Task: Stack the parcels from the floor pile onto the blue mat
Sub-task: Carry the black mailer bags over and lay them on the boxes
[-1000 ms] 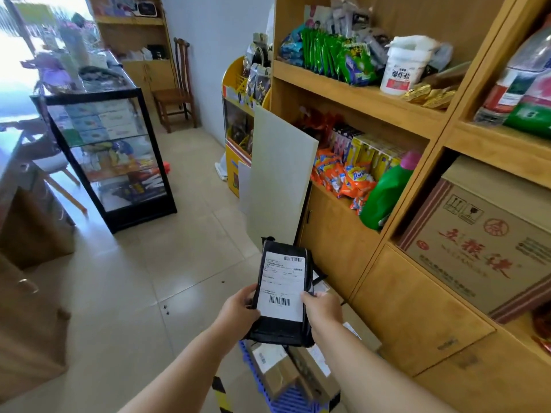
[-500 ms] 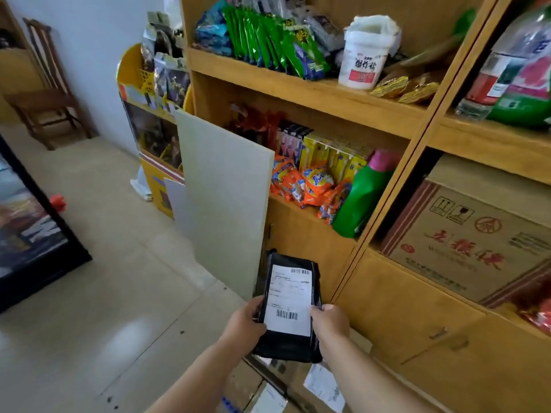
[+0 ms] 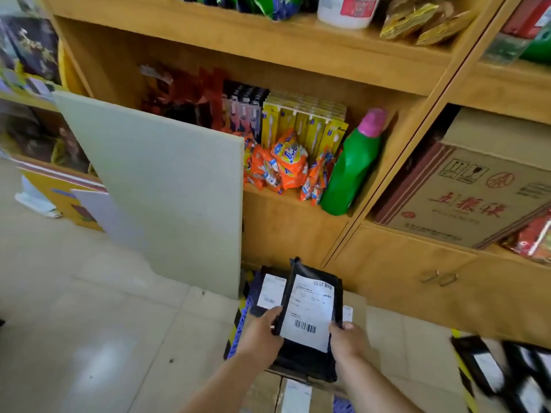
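At the foot of the wooden shelving, low in the view:
Parcel in hand: a black plastic mailer [image 3: 307, 359] with a white shipping label and barcodes on its face, tilted upright, held above the mat and the stacked parcels.
Left hand [image 3: 261, 333]: grips the mailer's left edge, thumb on the front, the other fingers hidden behind it.
Right hand [image 3: 347, 341]: holds the lower right edge, thumb curled over the front.
Behind it, at 11 o'clock from the mailer: a second black parcel [image 3: 268, 290] with its own white label, lying on the mat, partly covered by the held one.
Below, at 6 o'clock: cardboard boxes [image 3: 268, 394] carrying a white label, under the held mailer.
Mat: a blue mat [image 3: 238, 329] with a yellow-and-black striped edge, showing just left of the left hand.
At 3 o'clock, far right: more black labelled parcels [image 3: 501, 374], blurred.
Floor: pale glossy tiles [image 3: 104, 338].
At 10 o'clock: a pale flat board [image 3: 167, 186] leaning on the shelf unit.
At 12 o'clock: wooden shelves [image 3: 268, 55] with orange snack packets [image 3: 286, 165], yellow toothbrush packs and a green bottle [image 3: 351, 171] with a pink cap.
At 2 o'clock: a brown printed carton [image 3: 474, 192] in the next bay.
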Demonstrator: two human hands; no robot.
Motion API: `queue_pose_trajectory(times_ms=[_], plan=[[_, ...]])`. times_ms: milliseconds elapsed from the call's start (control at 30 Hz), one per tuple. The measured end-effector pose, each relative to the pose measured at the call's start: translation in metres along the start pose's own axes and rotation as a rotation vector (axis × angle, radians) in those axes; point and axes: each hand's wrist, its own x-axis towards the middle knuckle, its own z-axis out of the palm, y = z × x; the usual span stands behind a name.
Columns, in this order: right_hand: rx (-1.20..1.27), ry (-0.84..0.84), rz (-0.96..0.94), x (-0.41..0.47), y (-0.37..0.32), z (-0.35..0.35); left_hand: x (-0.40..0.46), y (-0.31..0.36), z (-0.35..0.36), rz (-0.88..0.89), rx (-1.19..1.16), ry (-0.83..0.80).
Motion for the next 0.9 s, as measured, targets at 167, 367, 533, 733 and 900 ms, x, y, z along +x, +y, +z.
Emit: queue_pose_trajectory(times_ms=[167, 367, 533, 733, 900], plan=[[-0.020, 0.042, 0.024, 0.046, 0.009, 0.019, 0.043, -0.013, 0.015, -0.046, 0.028, -0.058], [-0.095, 0.079, 0.045, 0.120, 0.044, 0.058, 0.111, -0.043, 0.041, -0.131, 0.058, -0.064], [-0.155, 0.062, 0.060, 0.192, 0.080, 0.096, 0.168, -0.069, 0.064, -0.136, 0.084, -0.076], [-0.180, 0.038, 0.074, 0.277, 0.118, 0.140, 0.250, -0.131, 0.092, -0.149, 0.143, -0.112], [-0.165, 0.005, 0.036, 0.338, 0.139, 0.166, 0.316, -0.177, 0.090, -0.033, 0.566, -0.067]])
